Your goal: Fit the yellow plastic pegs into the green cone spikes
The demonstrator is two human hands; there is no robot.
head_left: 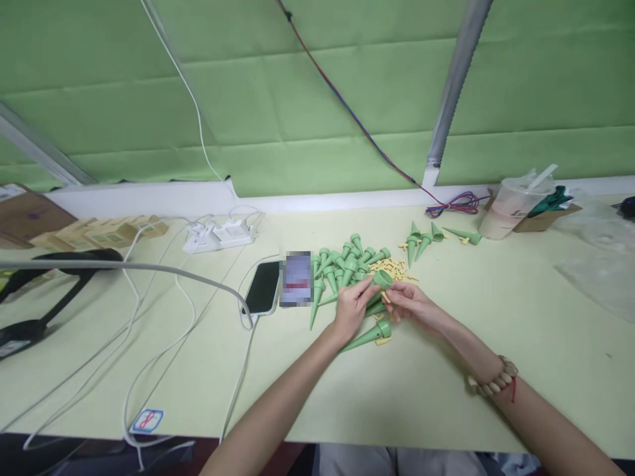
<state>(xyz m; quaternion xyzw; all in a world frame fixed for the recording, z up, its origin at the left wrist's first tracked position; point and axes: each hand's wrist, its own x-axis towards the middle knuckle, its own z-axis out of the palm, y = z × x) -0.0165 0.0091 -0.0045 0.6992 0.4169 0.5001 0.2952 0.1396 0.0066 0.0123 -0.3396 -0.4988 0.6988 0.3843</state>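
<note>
Our left hand (353, 304) curls its fingers closed round a cone (382, 279), just near of the yellow pile (393, 268); our right hand (409, 303) pinches a peg (385, 297) beside its wide end. We best keep the cone steady, the peg square.

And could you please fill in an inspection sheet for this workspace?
Surface: pale table, numbered label near its front edge.
Work items: heap of green cones beside small yellow pieces; further cones lie behind, to the right.
Clutter: phone, drink cup, clear plastic.
Hands: left hand holds one green cone; right hand pinches a yellow piece near its wide end.
Cables: white cables across the left side, power strip, red-and-blue cable ending in a coil.
Surroundings: green covering, grey poles.
</note>
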